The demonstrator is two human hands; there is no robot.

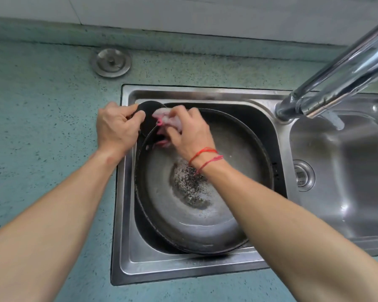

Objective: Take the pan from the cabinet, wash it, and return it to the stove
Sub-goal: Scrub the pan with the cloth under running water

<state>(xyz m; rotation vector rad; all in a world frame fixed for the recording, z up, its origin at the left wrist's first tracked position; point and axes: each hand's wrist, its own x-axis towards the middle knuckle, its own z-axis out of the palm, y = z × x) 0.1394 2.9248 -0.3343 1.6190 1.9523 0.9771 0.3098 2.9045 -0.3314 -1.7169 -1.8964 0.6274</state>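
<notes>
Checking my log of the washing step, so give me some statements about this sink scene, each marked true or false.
1. The pan sits in the left basin. True.
2. The left hand holds the cloth. False: it grips the pan's handle; the right hand holds the cloth.
3. The faucet ends over the pan. False: it ends over the right basin.
4. A red string circles the right wrist. True.

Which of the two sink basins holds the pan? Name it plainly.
The left basin, beside the teal counter: the dark pan fills it. The right basin holds no pan, only its bare drain.
</notes>
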